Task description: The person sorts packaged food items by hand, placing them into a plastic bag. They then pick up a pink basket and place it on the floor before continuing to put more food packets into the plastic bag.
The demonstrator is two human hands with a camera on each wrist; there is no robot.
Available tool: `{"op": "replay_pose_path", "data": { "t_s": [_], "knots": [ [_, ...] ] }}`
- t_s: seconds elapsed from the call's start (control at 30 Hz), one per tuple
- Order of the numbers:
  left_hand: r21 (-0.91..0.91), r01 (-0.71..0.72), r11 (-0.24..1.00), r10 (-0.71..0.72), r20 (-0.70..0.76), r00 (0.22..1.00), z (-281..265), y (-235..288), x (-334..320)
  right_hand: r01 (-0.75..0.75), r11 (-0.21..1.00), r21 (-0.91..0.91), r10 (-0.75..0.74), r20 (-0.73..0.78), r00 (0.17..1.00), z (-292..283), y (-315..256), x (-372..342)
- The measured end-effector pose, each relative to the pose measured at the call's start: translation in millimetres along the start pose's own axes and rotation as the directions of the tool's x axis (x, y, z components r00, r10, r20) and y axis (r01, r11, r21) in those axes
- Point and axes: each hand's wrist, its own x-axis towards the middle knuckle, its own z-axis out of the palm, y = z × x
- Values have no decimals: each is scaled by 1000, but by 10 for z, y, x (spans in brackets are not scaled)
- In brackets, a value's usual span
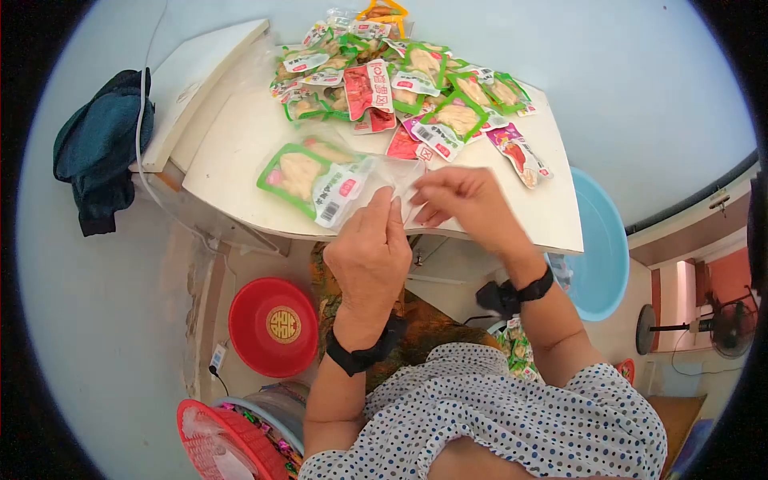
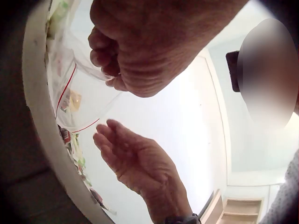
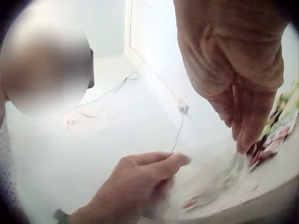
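Observation:
A clear zip bag (image 1: 382, 174) lies over the front of the white table, with green-edged food packets (image 1: 298, 178) inside it. My left hand (image 1: 368, 252) pinches the near side of the bag's mouth between thumb and fingers. The red zip lines and the gaping mouth show in the left wrist view, below the left hand (image 2: 145, 46). Close beside the mouth is my right hand (image 1: 472, 210), its fingers loosely bent and the fingertips right at the bag's edge. In the left wrist view the right hand (image 2: 140, 161) has nothing between its fingers.
A heap of sealed food packets (image 1: 420, 76) covers the back of the table (image 1: 232, 172). Below on the left is a red basin (image 1: 252, 340); at the right, a light blue tub (image 1: 600, 248). A dark cloth (image 1: 100, 152) hangs on the left, beside a white cable.

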Motion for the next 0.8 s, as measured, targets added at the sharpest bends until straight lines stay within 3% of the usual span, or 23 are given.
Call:
{"op": "replay_pose_path", "data": {
  "t_s": [0.1, 0.2, 0.3, 0.4, 0.47, 0.6, 0.7, 0.8],
  "knots": [
    [42, -58, 997, 60, -45, 997, 66, -24, -38, 156, 939, -306, -221, -192, 956, -463, 24, 119],
    [65, -74, 995, 78, -54, 995, 52, -11, -38, 206, 609, -766, -524, -194, 829, -776, 64, 284],
    [92, -78, 993, 83, -49, 995, 54, 9, -50, 89, 362, -928, -571, -145, 808, -865, 111, 424],
    [115, -29, 993, 30, -10, 1000, 39, 57, -68, -198, 294, -935, -282, -283, 917, -792, -58, 546],
    [156, 26, 987, -31, 36, 999, 15, 94, -73, -234, 307, -923, -249, -315, 916, -826, -41, 656],
    [206, -43, 978, 43, 2, 999, 16, 110, -90, -273, 361, -892, -205, -361, 910, -902, 183, 929],
    [205, -43, 978, 41, 15, 999, -14, 159, -94, -266, 486, -832, -152, -381, 912, -906, 182, 962],
    [217, -53, 975, 49, 25, 999, -28, 159, -96, -270, 603, -751, -217, -480, 850, -899, 275, 1026]
  ]
}}
